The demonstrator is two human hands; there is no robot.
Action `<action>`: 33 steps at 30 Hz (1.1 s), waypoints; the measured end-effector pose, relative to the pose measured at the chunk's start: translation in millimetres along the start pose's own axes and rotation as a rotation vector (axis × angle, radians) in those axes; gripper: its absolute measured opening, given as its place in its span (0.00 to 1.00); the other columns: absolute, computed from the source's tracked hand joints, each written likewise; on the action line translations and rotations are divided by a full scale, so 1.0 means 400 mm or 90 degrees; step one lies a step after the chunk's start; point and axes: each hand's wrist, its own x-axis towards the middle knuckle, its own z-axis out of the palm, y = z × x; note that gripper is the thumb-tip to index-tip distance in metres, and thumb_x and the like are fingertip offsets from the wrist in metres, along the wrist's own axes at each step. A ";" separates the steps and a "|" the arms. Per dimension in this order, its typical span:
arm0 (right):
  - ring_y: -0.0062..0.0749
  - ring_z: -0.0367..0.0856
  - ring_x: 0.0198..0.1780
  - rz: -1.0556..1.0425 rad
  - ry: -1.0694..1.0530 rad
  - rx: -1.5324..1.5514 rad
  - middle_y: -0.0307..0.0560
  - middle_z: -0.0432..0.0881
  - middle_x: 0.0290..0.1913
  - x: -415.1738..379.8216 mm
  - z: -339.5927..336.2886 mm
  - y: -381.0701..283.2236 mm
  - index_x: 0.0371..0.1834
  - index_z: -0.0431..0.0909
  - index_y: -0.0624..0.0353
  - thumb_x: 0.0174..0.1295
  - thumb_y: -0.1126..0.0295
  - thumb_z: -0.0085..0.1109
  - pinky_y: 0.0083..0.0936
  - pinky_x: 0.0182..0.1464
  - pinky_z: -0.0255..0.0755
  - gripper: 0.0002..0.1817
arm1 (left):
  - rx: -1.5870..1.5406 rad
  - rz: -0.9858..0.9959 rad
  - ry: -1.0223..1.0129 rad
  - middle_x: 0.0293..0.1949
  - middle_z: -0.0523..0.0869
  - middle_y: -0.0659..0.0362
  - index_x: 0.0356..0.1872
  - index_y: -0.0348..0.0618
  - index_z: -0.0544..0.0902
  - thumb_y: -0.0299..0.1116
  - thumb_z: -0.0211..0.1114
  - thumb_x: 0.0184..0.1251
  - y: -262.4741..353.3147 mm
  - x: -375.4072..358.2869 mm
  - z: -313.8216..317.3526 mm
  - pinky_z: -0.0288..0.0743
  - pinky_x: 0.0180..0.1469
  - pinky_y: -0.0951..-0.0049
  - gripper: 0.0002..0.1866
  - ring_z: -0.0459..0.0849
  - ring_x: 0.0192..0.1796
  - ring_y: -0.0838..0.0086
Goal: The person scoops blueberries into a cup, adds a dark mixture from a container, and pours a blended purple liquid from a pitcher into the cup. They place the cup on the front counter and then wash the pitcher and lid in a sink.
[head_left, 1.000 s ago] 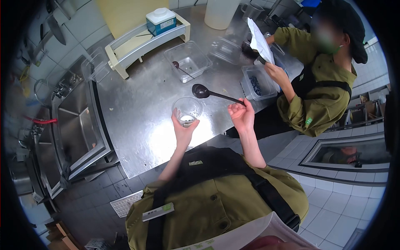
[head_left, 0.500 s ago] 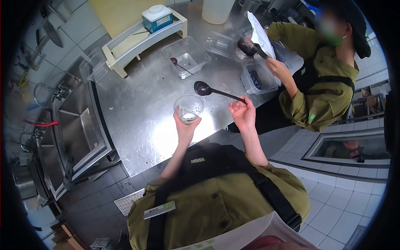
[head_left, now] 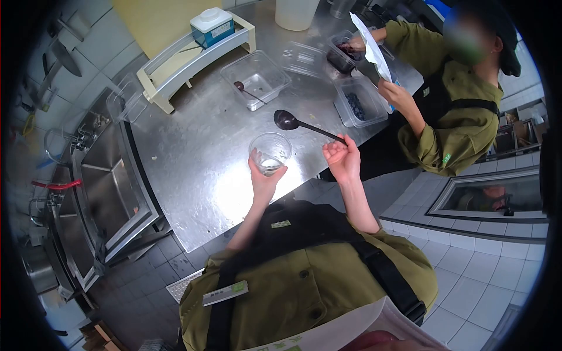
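My left hand (head_left: 265,182) is wrapped round a clear plastic cup (head_left: 270,146), held above the steel table near its front edge. The cup's mouth faces up toward me, and something pale or shiny shows at its bottom. Between the thumb and fingers of my right hand (head_left: 344,159) is the handle end of a dark ladle (head_left: 286,120). Its bowl points left and hovers just beyond and to the right of the cup, apart from it. Past the ladle, a clear rectangular tub (head_left: 274,71) stands on the table with a smaller dark spoon (head_left: 239,86) leaning in it.
A co-worker (head_left: 462,117) at the right holds a white bag (head_left: 370,50) over tubs of dark contents (head_left: 355,105). A cream rack (head_left: 202,61) carries a teal-and-white box (head_left: 212,28) at the back. Steel sinks (head_left: 108,187) adjoin the table (head_left: 193,152) at left.
The co-worker's far hand now reaches into a dark-filled tub, and the white bag has shifted. My hands keep the same grips; the cup sits slightly further right in view.
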 end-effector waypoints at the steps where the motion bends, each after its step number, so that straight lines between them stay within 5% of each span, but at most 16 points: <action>1: 0.30 0.71 0.27 -0.011 0.019 0.000 0.43 0.73 0.21 -0.003 0.000 0.001 0.34 0.68 0.63 0.62 0.66 0.42 0.32 0.44 0.67 0.11 | -0.010 -0.010 -0.008 0.58 0.59 0.46 0.62 0.42 0.49 0.26 0.71 0.40 0.008 -0.001 0.003 0.68 0.55 0.68 0.48 0.65 0.57 0.62; 6: 0.31 0.75 0.35 -0.114 0.045 -0.010 0.44 0.75 0.24 -0.016 0.022 -0.012 0.37 0.70 0.62 0.64 0.63 0.43 0.32 0.49 0.67 0.13 | -0.079 -0.033 -0.102 0.57 0.59 0.45 0.62 0.41 0.49 0.27 0.71 0.40 0.097 -0.010 0.043 0.62 0.58 0.67 0.48 0.61 0.60 0.61; 9: 0.29 0.75 0.35 -0.321 0.005 -0.160 0.43 0.76 0.27 0.006 0.064 -0.032 0.39 0.69 0.61 0.66 0.60 0.41 0.29 0.45 0.66 0.14 | -0.107 -0.025 -0.135 0.58 0.57 0.46 0.63 0.42 0.47 0.27 0.72 0.40 0.144 0.015 0.104 0.63 0.57 0.66 0.49 0.59 0.61 0.61; 14: 0.16 0.74 0.32 -0.692 0.017 -0.431 0.40 0.77 0.28 0.176 0.160 -0.082 0.38 0.71 0.64 0.62 0.72 0.48 0.12 0.38 0.64 0.06 | -0.122 0.022 -0.078 0.58 0.57 0.47 0.64 0.46 0.46 0.28 0.69 0.45 0.199 0.171 0.275 0.65 0.56 0.68 0.47 0.60 0.60 0.63; 18: 0.20 0.74 0.28 -0.865 0.100 -0.575 0.42 0.77 0.27 0.292 0.133 -0.158 0.37 0.70 0.66 0.62 0.71 0.47 0.17 0.32 0.68 0.08 | -0.136 0.026 -0.047 0.58 0.57 0.48 0.63 0.45 0.45 0.27 0.70 0.44 0.209 0.251 0.347 0.65 0.56 0.69 0.48 0.61 0.59 0.64; 23: 0.38 0.75 0.26 -0.836 0.142 -0.907 0.50 0.77 0.26 0.380 0.091 -0.254 0.32 0.73 0.64 0.59 0.70 0.49 0.29 0.32 0.68 0.08 | -0.049 0.056 -0.013 0.57 0.59 0.46 0.62 0.39 0.47 0.27 0.71 0.42 0.139 0.248 0.330 0.64 0.57 0.69 0.48 0.63 0.58 0.64; 27: 0.48 0.75 0.28 -0.808 -0.013 -1.169 0.52 0.78 0.26 0.435 0.124 -0.231 0.30 0.76 0.62 0.56 0.69 0.52 0.36 0.33 0.68 0.07 | 0.051 0.065 0.015 0.57 0.61 0.46 0.61 0.35 0.49 0.28 0.72 0.40 0.095 0.248 0.285 0.63 0.58 0.68 0.48 0.64 0.58 0.63; 33: 0.48 0.77 0.31 -0.580 -0.145 -1.168 0.52 0.79 0.27 0.412 0.103 -0.170 0.31 0.77 0.62 0.55 0.68 0.51 0.34 0.33 0.69 0.09 | 0.209 0.051 -0.024 0.58 0.61 0.42 0.62 0.41 0.49 0.30 0.72 0.40 0.022 0.228 0.210 0.66 0.56 0.67 0.49 0.65 0.58 0.60</action>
